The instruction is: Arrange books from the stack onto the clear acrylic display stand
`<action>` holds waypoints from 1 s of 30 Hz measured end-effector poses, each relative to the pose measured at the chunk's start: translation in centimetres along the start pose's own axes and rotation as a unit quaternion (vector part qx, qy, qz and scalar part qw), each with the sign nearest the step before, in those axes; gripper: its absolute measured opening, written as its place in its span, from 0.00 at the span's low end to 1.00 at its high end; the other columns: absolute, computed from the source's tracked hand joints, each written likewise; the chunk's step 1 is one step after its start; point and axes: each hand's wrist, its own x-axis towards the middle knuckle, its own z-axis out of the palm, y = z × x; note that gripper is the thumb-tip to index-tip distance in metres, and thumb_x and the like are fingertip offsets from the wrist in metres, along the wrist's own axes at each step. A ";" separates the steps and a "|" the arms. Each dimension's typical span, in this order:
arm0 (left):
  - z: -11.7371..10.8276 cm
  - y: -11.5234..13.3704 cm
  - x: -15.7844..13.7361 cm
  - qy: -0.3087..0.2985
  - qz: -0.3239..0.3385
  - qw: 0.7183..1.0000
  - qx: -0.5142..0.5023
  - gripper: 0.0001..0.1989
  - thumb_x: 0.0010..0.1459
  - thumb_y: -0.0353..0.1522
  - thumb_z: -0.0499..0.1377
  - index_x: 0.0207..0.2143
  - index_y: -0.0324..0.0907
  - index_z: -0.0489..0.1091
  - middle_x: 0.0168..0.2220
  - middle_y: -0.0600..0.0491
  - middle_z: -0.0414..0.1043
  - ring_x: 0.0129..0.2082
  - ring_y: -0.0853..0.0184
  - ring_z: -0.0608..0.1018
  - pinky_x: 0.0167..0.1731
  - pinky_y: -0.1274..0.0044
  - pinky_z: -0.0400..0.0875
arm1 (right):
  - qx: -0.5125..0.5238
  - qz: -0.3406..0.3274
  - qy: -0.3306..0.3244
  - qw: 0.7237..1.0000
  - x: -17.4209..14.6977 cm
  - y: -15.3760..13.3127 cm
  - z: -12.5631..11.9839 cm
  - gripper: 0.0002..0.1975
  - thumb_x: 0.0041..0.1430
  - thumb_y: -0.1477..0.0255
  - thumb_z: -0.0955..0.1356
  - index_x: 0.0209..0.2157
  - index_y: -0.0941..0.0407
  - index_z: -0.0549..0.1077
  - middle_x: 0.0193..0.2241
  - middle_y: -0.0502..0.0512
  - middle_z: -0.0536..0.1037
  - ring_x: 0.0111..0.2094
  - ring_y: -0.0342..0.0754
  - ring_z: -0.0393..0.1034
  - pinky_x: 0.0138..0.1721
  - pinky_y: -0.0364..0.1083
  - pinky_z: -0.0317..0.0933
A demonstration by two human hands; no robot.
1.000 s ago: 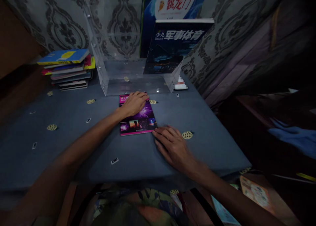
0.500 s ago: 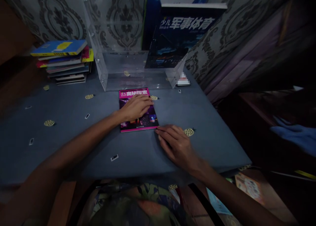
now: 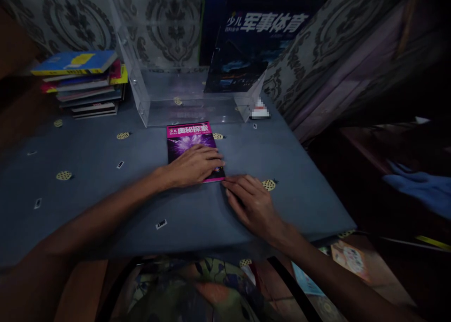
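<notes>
A thin book [image 3: 188, 142] with a purple and black cover and pink bands lies face up on the blue-grey tablecloth [image 3: 282, 148]. My left hand [image 3: 195, 163] rests flat across its lower half, fingers stretched out to the right, hiding part of the cover. At the book's lower right corner is my right hand [image 3: 250, 197], its fingers bent together with the tips on that corner. How much of the corner sits between thumb and fingers is hard to see.
Behind the book stands a clear acrylic rack [image 3: 144, 111], with a dark book [image 3: 246, 54] leaning in its right side. A stack of books [image 3: 88, 85] is at the back left. More books [image 3: 348, 261] lie on the floor, and blue cloth [image 3: 419, 188] is at right.
My left hand has slid down the cover towards me, uncovering the title and the purple burst. My right hand stays at the corner. The view has shifted slightly.
</notes>
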 end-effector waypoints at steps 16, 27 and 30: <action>0.5 1.5 -1.8 0.066 -0.005 0.997 -0.032 0.16 0.71 0.29 0.49 0.57 0.42 0.69 0.57 0.47 0.74 0.58 0.62 0.74 0.60 0.66 0.66 | 0.003 -0.011 0.013 1.000 0.9 0.1 -0.3 0.10 0.69 0.77 0.63 0.40 0.56 0.76 0.34 0.56 0.81 0.37 0.52 0.74 0.38 0.51 0.66; 0.6 -3.5 -3.2 0.163 -0.190 0.967 0.044 0.16 0.69 0.30 0.48 0.56 0.38 0.67 0.53 0.43 0.75 0.53 0.57 0.75 0.56 0.62 0.68 | 0.013 -0.032 -0.104 0.994 9.3 2.0 3.9 0.19 0.70 0.71 0.61 0.57 0.62 0.72 0.59 0.69 0.74 0.60 0.59 0.68 0.60 0.61 0.63; 0.4 -4.5 -3.4 0.148 -0.273 0.947 0.081 0.17 0.68 0.31 0.49 0.56 0.36 0.66 0.56 0.40 0.72 0.57 0.54 0.72 0.57 0.60 0.66 | 0.008 -0.014 -0.135 0.991 12.3 3.3 6.5 0.22 0.70 0.68 0.61 0.60 0.62 0.69 0.62 0.69 0.70 0.64 0.59 0.64 0.65 0.61 0.58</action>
